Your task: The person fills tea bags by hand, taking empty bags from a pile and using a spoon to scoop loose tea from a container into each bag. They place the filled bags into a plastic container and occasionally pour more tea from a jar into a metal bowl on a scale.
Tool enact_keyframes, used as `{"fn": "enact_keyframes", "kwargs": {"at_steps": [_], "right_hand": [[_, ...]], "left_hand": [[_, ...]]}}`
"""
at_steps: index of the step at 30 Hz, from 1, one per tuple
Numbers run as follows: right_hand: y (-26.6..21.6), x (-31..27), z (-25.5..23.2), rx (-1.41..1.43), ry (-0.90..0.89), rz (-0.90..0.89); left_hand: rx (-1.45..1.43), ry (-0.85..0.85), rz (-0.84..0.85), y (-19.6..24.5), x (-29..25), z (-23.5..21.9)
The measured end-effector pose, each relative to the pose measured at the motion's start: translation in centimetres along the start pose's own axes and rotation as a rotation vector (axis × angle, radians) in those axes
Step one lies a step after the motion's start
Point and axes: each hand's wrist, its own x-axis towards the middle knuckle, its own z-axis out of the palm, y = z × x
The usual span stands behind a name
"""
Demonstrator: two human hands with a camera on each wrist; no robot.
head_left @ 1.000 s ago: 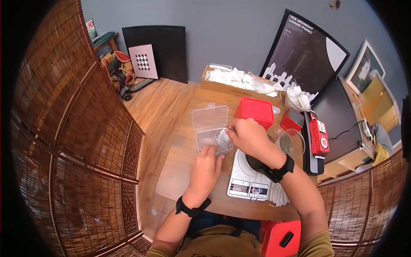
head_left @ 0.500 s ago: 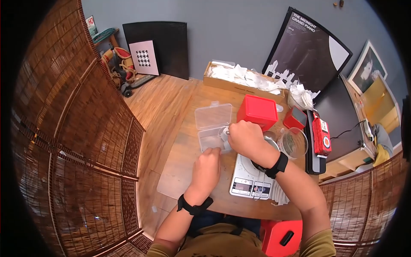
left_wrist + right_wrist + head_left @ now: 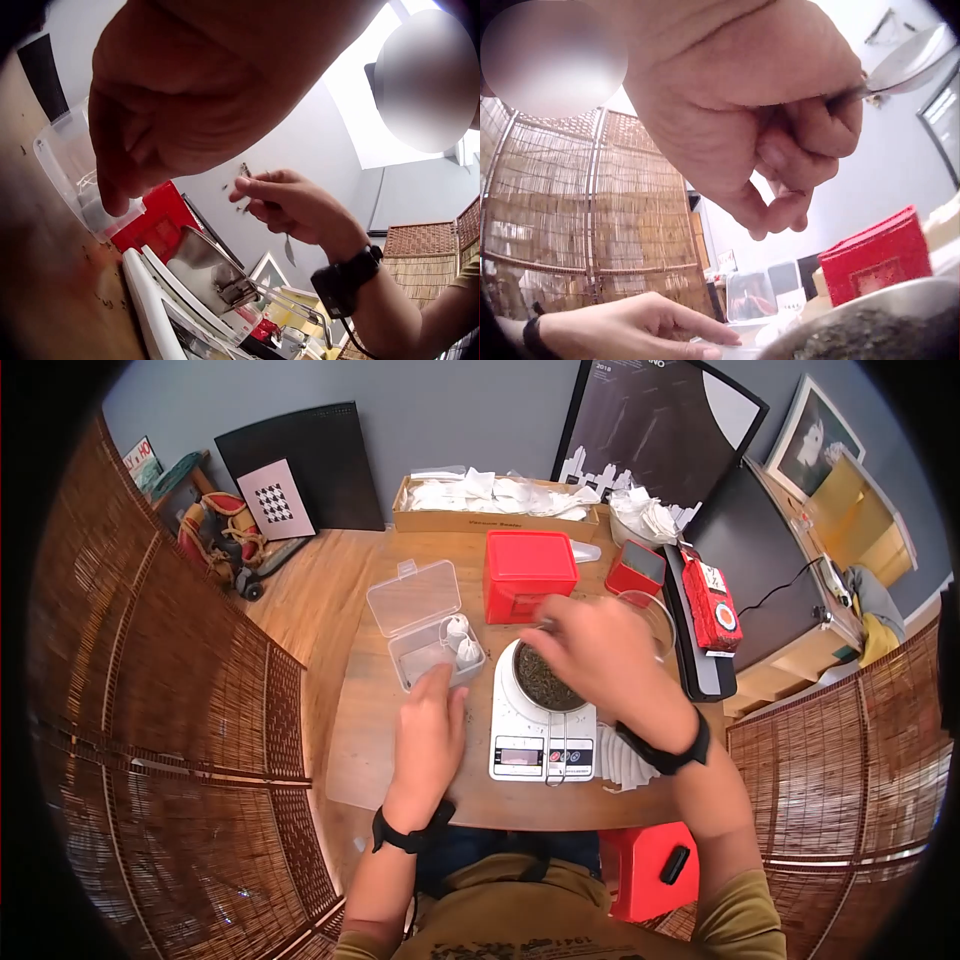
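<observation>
My left hand (image 3: 425, 745) rests its fingertips at the near edge of a clear plastic box (image 3: 408, 622), its fingers loosely extended. Inside the box, at its right side, lie small white tied pouches (image 3: 467, 651). My right hand (image 3: 612, 665) hangs above a metal pot of dried dark leaves (image 3: 543, 678) on a white kitchen scale (image 3: 507, 720). A metal spoon (image 3: 911, 66) is gripped in its curled fingers in the right wrist view. Some dark bits float near the right hand (image 3: 289, 210) in the left wrist view.
A red tin (image 3: 530, 575) stands behind the pot. Further back is a cardboard box (image 3: 430, 522) of white pouches. At the right are a small red container (image 3: 632, 568), a red packet (image 3: 712, 605) on a black device, and flat white pouches (image 3: 625, 760) beside the scale.
My right hand has moved from over the plastic box to above the pot, uncovering the white pouches in the box. The left hand stays by the box. The head view has shifted.
</observation>
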Motion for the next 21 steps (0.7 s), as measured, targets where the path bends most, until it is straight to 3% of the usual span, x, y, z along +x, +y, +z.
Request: {"fn": "enact_keyframes", "kwargs": {"at_steps": [3,5,8,10,13,17,21], "right_hand": [[2.3,-4.7,-3.1,0.067,0.023,0.153],[4.0,-8.2,-5.0,0.069,-0.024,0.393],[7.2,-13.3,-5.6,0.037,0.028,0.442],[9.0,-16.4,-5.7,-0.015,-0.002,0.474],[10.6,-20.4,-5.1,0.017,-0.150,0.531],[10.6,-22.7,-3.7,0.074,-0.240,0.627],[11.3,-23.9,-2.0,0.092,-0.204,0.637]], "left_hand": [[-0.011,-0.023,-0.006,0.5,0.4,0.6],[-0.048,-0.051,-0.039,0.9,0.5,1.3],[-0.099,-0.098,-0.063,0.7,0.6,2.4],[0.052,-0.072,0.076,-0.6,0.5,3.3],[0.039,-0.091,0.057,0.0,0.5,3.3],[0.017,-0.099,-0.022,1.6,0.4,2.9],[0.052,-0.060,-0.039,3.9,0.3,2.3]]}}
